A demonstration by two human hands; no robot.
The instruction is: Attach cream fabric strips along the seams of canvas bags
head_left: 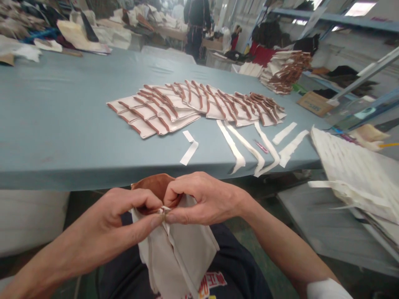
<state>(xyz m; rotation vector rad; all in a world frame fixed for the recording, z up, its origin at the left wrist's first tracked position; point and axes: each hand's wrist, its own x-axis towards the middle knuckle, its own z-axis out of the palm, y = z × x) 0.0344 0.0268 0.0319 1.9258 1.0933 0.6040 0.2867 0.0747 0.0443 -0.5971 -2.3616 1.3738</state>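
Observation:
Over my lap hangs a cream fabric pouch with a brown inner face showing at its top. My left hand pinches the pouch's upper edge between thumb and fingers. Right beside it, my right hand pinches the same edge, and the two thumbs nearly touch at a seam. A small pale fold stands up between the fingertips. The right fingertips are partly inside the opening. On the table beyond my hands lies an overlapping row of cream pieces with brown edges.
White strips and a small pink tool lie on the blue-green table. A cardboard box and stacked brown-and-cream pieces are at the back right. White sheets rest at the right. A person stands beyond the table.

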